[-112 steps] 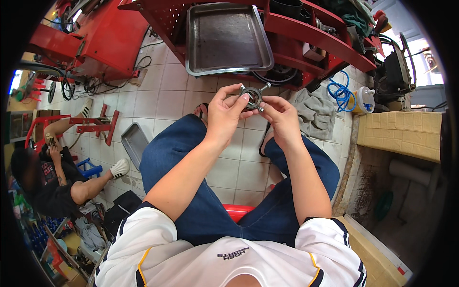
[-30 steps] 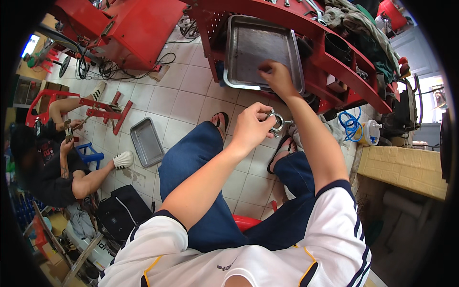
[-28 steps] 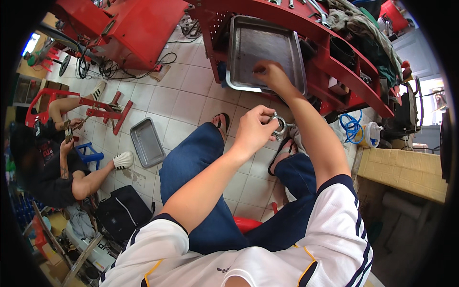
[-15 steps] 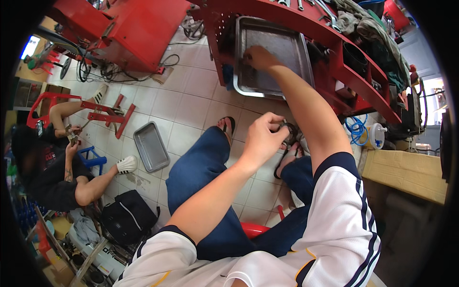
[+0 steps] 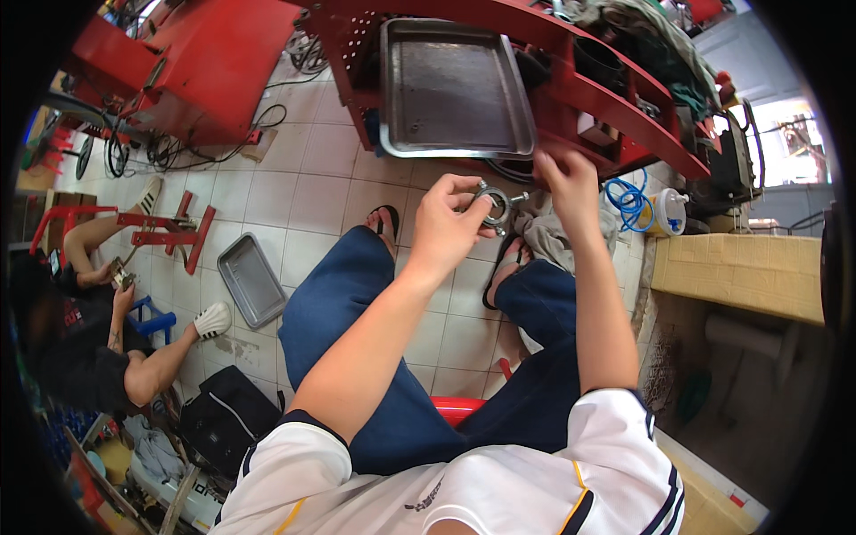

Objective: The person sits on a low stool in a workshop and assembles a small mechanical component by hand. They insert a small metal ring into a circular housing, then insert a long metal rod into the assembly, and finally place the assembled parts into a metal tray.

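Note:
My left hand (image 5: 448,219) is closed on a ring-shaped metal part (image 5: 506,210) with bolts sticking out from its sides. The ring is held above the floor, over the gap between my knees and the bench. My right hand (image 5: 571,183) hovers just off the near right corner of a shallow metal tray (image 5: 455,150). Its fingers are curled into a pinch and slightly blurred; what sits between them, if anything, is too small to make out. Dark wet residue covers the tray's bottom.
A red metal bench (image 5: 615,147) stands behind the tray. A grey rag (image 5: 546,239) lies by my right foot, with a blue coiled hose (image 5: 629,203) and a white tub (image 5: 667,214) farther right. Leftward are a grey pan (image 5: 252,281) and a seated person (image 5: 80,343) holding a part.
My right hand has come out of the tray, moving right and toward me. My left hand still holds the ring part, now more visible. The view has shifted to the right.

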`<state>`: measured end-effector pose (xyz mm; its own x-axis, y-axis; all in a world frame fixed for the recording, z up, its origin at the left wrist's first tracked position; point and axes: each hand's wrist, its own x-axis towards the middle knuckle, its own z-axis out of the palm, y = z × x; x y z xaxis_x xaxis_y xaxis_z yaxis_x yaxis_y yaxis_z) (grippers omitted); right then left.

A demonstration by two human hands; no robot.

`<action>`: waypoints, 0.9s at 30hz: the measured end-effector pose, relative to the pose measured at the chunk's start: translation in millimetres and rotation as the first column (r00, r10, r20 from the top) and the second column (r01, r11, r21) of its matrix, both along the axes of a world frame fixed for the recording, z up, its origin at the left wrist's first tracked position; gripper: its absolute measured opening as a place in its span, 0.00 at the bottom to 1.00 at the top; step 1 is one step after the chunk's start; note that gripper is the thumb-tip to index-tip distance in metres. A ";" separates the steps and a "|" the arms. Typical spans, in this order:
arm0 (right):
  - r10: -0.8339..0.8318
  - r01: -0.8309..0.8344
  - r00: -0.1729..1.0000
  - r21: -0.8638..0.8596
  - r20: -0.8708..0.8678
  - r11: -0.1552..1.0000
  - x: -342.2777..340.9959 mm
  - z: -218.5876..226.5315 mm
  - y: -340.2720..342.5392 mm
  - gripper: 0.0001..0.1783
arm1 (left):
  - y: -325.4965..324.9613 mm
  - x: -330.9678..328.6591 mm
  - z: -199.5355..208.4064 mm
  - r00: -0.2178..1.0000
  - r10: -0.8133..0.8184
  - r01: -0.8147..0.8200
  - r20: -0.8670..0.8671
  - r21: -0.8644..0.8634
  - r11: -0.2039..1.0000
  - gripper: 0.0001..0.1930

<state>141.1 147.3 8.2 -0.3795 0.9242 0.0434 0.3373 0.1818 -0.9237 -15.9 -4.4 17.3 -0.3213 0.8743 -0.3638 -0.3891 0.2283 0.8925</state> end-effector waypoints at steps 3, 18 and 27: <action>-0.130 0.084 0.981 -0.297 -0.142 0.951 48.9 -28.3 -46.1 0.11 | 4.2 10.2 -6.6 1.000 -0.011 0.010 0.006 0.049 0.999 0.18; -0.077 -0.209 0.897 -0.572 -0.435 0.793 38.1 -26.6 -68.9 0.10 | 16.6 26.3 -19.8 0.990 -0.070 0.098 -0.126 0.230 0.968 0.18; -0.110 -0.328 0.805 -0.592 -0.583 0.737 33.8 -36.0 -70.9 0.16 | 10.0 26.5 -17.8 0.981 -0.079 0.119 -0.175 0.229 0.966 0.17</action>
<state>174.9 76.5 -27.7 -0.5868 0.7515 -0.3015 -0.2448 -0.5196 -0.8186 10.6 5.5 -0.5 -0.2665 0.9595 -0.0918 -0.2199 0.0323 0.9750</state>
